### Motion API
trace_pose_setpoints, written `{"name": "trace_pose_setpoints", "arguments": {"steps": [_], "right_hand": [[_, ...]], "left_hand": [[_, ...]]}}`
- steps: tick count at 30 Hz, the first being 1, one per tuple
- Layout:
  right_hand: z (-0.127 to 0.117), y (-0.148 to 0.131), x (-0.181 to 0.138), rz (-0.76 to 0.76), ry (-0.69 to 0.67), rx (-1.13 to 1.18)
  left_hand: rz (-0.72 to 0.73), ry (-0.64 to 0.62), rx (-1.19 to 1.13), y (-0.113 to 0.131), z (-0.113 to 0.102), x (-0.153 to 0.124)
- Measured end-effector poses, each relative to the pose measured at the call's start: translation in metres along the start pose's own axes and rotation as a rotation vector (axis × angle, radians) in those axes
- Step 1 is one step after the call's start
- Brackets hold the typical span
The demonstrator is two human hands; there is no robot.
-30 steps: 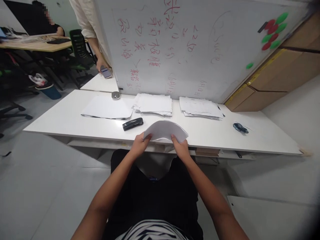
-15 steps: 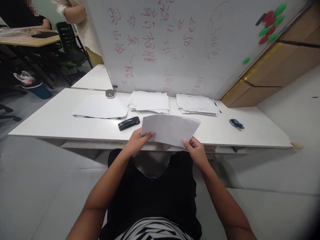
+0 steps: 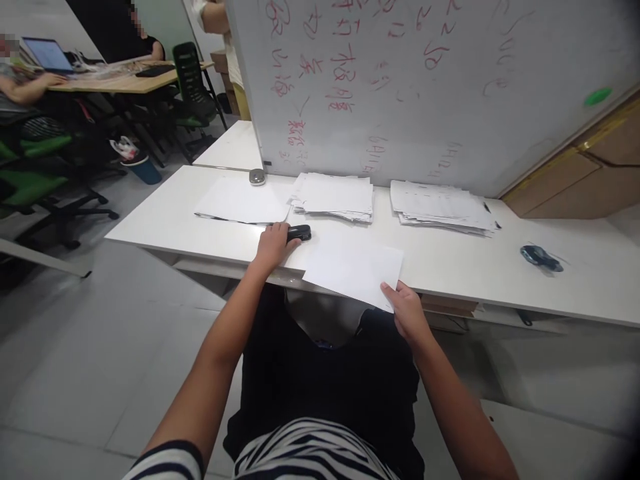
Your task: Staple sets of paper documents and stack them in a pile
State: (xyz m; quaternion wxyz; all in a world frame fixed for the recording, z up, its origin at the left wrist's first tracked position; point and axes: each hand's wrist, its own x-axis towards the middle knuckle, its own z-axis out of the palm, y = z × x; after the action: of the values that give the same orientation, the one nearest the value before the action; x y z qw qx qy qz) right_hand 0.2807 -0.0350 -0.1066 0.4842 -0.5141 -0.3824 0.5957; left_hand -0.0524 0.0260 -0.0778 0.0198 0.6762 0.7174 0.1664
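**Paper pinched at a corner, stapler under the other hand**

A thin white sheaf of paper (image 3: 353,265) is held by the right hand (image 3: 407,312), whose thumb and fingers are pressed together on its near right corner. The rest of the sheaf is laid flat on the long white table (image 3: 450,270), slightly overhanging the near edge.

The left hand (image 3: 273,243) is laid over the near end of a black oblong stapler (image 3: 301,233), just left of the sheaf's far corner. Whether the fingers are closed round it cannot be told, since the grip is hidden by the hand itself.

The paper is judged light, limp and easily creased, and best taken at an edge or corner. The stapler is judged rigid and heavier, and safely gripped across its body.

Just beyond the left hand a flat white sheet (image 3: 240,200) and a small round grey object (image 3: 257,177) are seen. Beyond the stapler and the sheaf, two loose stacks of white paper (image 3: 334,195) are set against a whiteboard with red writing (image 3: 425,87). A small dark blue object (image 3: 541,257) lies well to the right of the right hand.
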Motion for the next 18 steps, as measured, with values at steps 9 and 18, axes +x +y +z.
{"name": "trace_pose_setpoints", "arguments": {"steps": [9, 18], "right_hand": [[0.009, 0.0, 0.003, 0.02, -0.019, 0.019], [0.035, 0.004, 0.009, 0.038, -0.123, 0.023]], "left_hand": [[0.215, -0.04, -0.159, -0.018, 0.003, -0.002], [0.247, -0.077, -0.208, -0.011, -0.007, -0.006]]}}
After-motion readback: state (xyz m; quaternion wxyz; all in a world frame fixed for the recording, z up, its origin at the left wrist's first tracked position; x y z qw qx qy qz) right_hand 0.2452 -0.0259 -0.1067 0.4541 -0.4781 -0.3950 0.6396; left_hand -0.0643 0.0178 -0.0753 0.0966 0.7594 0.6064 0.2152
